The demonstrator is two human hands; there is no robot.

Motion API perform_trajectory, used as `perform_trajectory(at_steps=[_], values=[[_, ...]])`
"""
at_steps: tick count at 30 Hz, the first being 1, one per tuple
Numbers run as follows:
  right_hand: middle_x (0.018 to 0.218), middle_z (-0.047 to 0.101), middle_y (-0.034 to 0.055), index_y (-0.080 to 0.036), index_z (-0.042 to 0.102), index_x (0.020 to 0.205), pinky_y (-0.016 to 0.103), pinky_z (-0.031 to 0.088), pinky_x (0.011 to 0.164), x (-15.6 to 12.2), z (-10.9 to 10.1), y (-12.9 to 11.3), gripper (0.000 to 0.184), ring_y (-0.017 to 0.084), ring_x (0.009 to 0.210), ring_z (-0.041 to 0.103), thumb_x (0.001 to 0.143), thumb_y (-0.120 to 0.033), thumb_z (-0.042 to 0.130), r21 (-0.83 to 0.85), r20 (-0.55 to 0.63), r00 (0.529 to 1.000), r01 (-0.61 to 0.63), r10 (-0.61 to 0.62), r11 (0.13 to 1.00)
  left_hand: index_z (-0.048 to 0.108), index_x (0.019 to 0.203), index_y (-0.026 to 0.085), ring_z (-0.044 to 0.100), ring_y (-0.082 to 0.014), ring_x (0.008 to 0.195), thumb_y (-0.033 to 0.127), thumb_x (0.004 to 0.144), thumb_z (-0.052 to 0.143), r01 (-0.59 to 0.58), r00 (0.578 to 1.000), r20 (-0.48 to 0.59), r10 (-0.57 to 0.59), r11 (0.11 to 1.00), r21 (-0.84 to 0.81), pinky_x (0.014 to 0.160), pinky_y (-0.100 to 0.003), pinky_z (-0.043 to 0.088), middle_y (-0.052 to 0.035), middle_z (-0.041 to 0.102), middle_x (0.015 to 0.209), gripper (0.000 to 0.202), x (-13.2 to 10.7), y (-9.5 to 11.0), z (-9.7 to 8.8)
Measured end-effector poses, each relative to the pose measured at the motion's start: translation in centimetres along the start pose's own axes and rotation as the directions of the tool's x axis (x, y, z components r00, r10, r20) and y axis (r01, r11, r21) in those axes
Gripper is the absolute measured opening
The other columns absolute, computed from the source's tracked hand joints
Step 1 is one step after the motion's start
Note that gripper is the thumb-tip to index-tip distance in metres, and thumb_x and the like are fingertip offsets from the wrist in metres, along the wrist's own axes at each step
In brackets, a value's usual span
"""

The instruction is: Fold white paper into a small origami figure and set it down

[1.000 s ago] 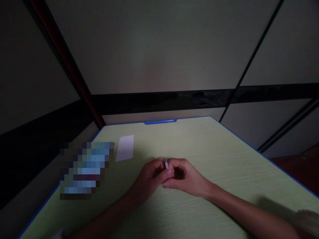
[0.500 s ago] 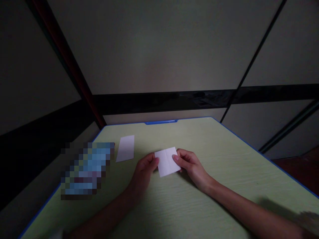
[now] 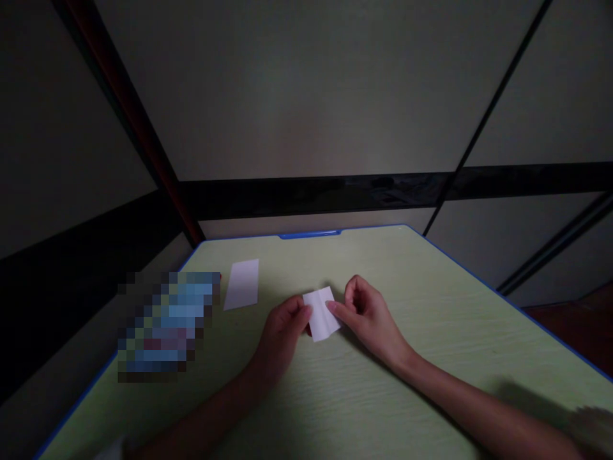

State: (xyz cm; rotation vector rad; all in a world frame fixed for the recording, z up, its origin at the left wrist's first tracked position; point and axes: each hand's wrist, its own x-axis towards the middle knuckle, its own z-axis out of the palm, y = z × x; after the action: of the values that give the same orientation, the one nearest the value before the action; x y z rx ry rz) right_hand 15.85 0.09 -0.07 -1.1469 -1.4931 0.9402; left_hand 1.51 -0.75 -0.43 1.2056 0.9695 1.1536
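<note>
Creased paper (image 3: pixel 320 322), over surface (image 3: pixel 431 319).
Left hand (image 3: pixel 280 332): grip pinching its 9 o'clock edge. Right hand (image 3: pixel 373 319): thumb at 3 o'clock side, grip closure unclear. White sheet (image 3: pixel 242 284): 10 o'clock of paper.

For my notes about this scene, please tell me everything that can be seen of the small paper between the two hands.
The small paper is white, thin-looking and roughly four-sided, with creases running down its face; no print shows. It is held over the table, slightly askew, one face toward the camera. The left hand grips its left edge, thumb on top; the thumb of the right hand lies on its right part. Its underside is hidden.
</note>
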Motion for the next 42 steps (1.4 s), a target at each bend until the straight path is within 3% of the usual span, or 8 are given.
perform_trajectory(at_steps=[6, 12, 16, 20, 30, 35, 38, 42], values=[[0.05, 0.034, -0.0042, -0.016, 0.038, 0.053, 0.021, 0.023, 0.043, -0.8, 0.3, -0.3, 0.036, 0.006, 0.047, 0.03, 0.081, -0.04, 0.038, 0.012, 0.267, 0.964, -0.003, 0.0, 1.0, 0.046, 0.057, 0.016, 0.042, -0.01, 0.054, 0.032, 0.07, 0.05, -0.056, 0.995, 0.088, 0.047, 0.992, 0.11, 0.052, -0.02, 0.034, 0.0034, 0.046, 0.053, 0.021, -0.7, 0.7, 0.3], [0.051, 0.034, -0.0056, -0.017, 0.035, 0.054, 0.019, 0.024, 0.043, -1.2, 0.4, -0.5, 0.036, 0.006, 0.048, 0.03, 0.066, -0.039, 0.059, 0.109, 0.404, 0.915, -0.045, -0.003, 0.993, 0.049, 0.061, 0.015, 0.044, -0.0106, 0.058, 0.03, 0.072, 0.049, -0.123, 0.974, 0.208, 0.093, 0.983, 0.138, 0.056, -0.021, 0.034, 0.0024, 0.048, 0.059, 0.018, -0.8, 0.5, 0.1], [0.055, 0.04, -0.0039, -0.016, 0.041, 0.056, 0.02, 0.03, 0.048, -1.4, 0.4, -0.5, 0.032, 0.007, 0.052, 0.037, 0.062, -0.038, 0.063, 0.145, 0.47, 0.882, -0.06, -0.015, 0.988, 0.049, 0.065, 0.015, 0.048, -0.0117, 0.063, 0.027, 0.071, 0.051, -0.11, 0.952, 0.296, 0.077, 0.989, 0.095, 0.061, -0.023, 0.036, 0.0009, 0.05, 0.064, 0.013, -0.9, 0.3, 0.0], [0.06, 0.046, -0.002, -0.015, 0.047, 0.061, 0.022, 0.035, 0.053, -1.5, 0.3, -0.6, 0.028, 0.01, 0.058, 0.043, 0.06, -0.037, 0.065, 0.187, 0.531, 0.846, -0.072, -0.039, 0.98, 0.043, 0.059, 0.016, 0.047, -0.0113, 0.06, 0.028, 0.065, 0.058, -0.1, 0.952, 0.298, 0.076, 0.993, 0.066, 0.06, -0.024, 0.037, 0.0012, 0.048, 0.062, 0.02, -1.0, 0.2, 0.1], [0.062, 0.044, -0.003, -0.015, 0.046, 0.064, 0.021, 0.035, 0.055, -1.2, 0.3, -0.4, 0.023, 0.008, 0.059, 0.041, 0.062, -0.028, 0.064, 0.314, 0.6, 0.796, -0.139, -0.083, 0.939, 0.036, 0.053, 0.017, 0.041, -0.0082, 0.053, 0.03, 0.057, 0.063, -0.061, 0.971, 0.233, 0.049, 0.997, 0.046, 0.052, -0.021, 0.033, 0.0048, 0.04, 0.053, 0.03, -0.8, 0.4, 0.1], [0.064, 0.046, -0.0013, -0.013, 0.05, 0.071, 0.021, 0.033, 0.054, -0.8, 0.0, -0.7, 0.024, 0.008, 0.058, 0.042, 0.066, -0.034, 0.06, 0.33, 0.639, 0.768, -0.211, -0.053, 0.92, 0.041, 0.056, 0.016, 0.039, -0.0069, 0.047, 0.034, 0.062, 0.057, -0.038, 0.979, 0.203, 0.034, 0.999, 0.017, 0.046, -0.019, 0.031, 0.0049, 0.042, 0.051, 0.025, -0.8, 0.3, -0.1], [0.064, 0.047, -0.0008, -0.012, 0.051, 0.072, 0.021, 0.033, 0.053, -0.8, -0.2, -0.7, 0.025, 0.008, 0.058, 0.042, 0.068, -0.036, 0.057, 0.315, 0.617, 0.787, -0.238, -0.007, 0.919, 0.044, 0.062, 0.016, 0.042, -0.0079, 0.05, 0.032, 0.066, 0.052, -0.041, 0.984, 0.173, 0.04, 0.999, -0.002, 0.047, -0.019, 0.032, 0.0041, 0.045, 0.054, 0.018, -0.9, 0.0, -0.3], [0.058, 0.043, -0.0025, -0.013, 0.05, 0.065, 0.02, 0.031, 0.05, -0.9, 0.1, -0.4, 0.026, 0.007, 0.053, 0.038, 0.072, -0.037, 0.052, 0.261, 0.519, 0.855, -0.188, 0.027, 0.947, 0.047, 0.066, 0.016, 0.045, -0.0097, 0.053, 0.029, 0.066, 0.054, -0.023, 0.99, 0.139, 0.018, 0.999, 0.031, 0.048, -0.02, 0.033, 0.0031, 0.048, 0.057, 0.015, -1.0, -0.1, -0.1]])
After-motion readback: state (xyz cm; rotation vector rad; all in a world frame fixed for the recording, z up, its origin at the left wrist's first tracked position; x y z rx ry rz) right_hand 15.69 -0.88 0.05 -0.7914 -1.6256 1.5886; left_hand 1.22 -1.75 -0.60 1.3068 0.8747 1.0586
